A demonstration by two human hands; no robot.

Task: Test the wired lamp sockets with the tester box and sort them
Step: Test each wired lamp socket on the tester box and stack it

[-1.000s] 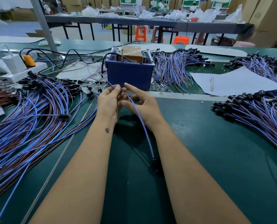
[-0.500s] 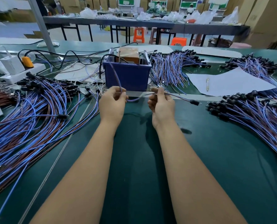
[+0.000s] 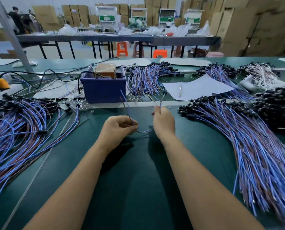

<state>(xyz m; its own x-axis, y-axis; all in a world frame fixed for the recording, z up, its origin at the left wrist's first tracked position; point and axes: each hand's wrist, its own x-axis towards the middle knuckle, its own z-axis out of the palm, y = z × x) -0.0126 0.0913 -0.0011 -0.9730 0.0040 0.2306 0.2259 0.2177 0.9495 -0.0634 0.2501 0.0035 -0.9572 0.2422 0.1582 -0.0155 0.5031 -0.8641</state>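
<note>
1. Since half a second ago the held wired socket (image 3: 144, 131) has swung: its socket end, which stuck out sideways toward the right of the frame, now points up-frame, and both hands sit lower in the frame, farther from the tester box (image 3: 103, 87).
2. Left hand (image 3: 117, 130) pinches the bare wire ends, which stand up toward the box; right hand (image 3: 164, 121) pinches the lead nearer the black socket (image 3: 164, 92). The wire sags in a loop between them.
3. Box lies straight up-frame of the left hand, which is the nearer one; the wire tips already aim at it.
4. Untested bundle (image 3: 22, 123) fills the left of the frame, sorted pile (image 3: 254, 138) the right.
5. White paper (image 3: 196, 88) lies right of the box.
</note>
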